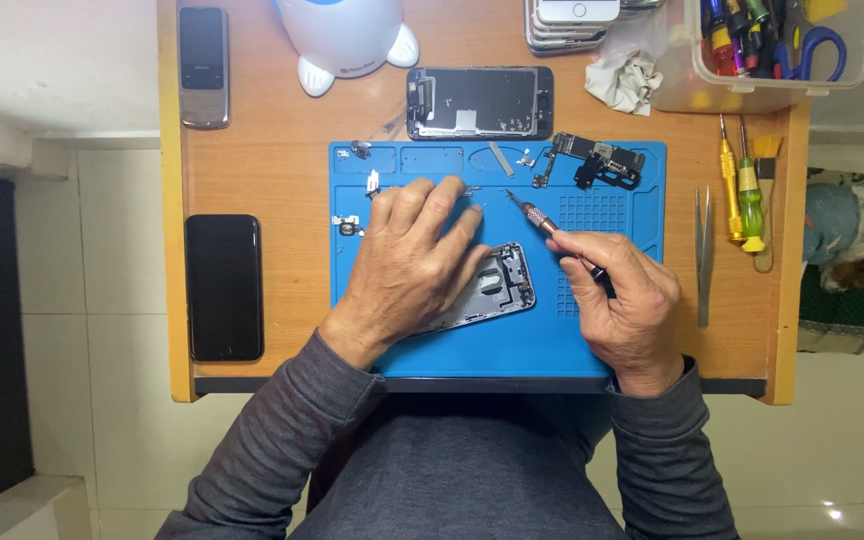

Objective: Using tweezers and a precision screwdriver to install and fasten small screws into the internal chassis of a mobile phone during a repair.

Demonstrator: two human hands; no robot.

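mat (432, 345): blue, grid-patterned patch at 3 o'clock
desk (272, 170): orange-brown wood grain
phone housing (504, 285): dark grey
screwdriver (542, 222): copper-red, knurled grip
sleeves (282, 440): charcoal grey
phone at 9 o'clock (223, 287): black
screwdrivers at 3 o'clock (740, 190): yellow, green

One head-worn view, looking almost straight down over the person's chest onto the table (252, 180), close enough that the blue work mat (632, 170) fills the middle, pale floor tiles showing at both sides; no second view shares the scene
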